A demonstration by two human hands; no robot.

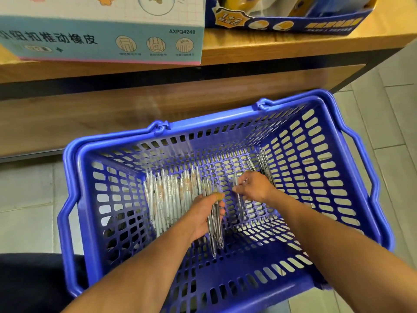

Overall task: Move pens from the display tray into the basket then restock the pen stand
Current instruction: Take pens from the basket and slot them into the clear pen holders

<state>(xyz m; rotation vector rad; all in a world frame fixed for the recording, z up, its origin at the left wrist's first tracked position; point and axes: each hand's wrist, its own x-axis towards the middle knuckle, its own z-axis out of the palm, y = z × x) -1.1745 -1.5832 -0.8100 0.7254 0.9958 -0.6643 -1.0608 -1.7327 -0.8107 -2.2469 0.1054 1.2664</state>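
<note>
Left hand point(204, 213) fingers gripping pens point(215, 229), right hand point(255, 187) pinching one, inside basket point(338, 177) walls

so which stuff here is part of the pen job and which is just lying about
Part of the job:
- blue basket
- pens lying in the basket
- bundle of pens gripped by the left hand
- right hand, picking at pens on the basket floor

Just lying about:
- light blue eraser box on the wooden shelf
- dark blue display box beside it
</note>
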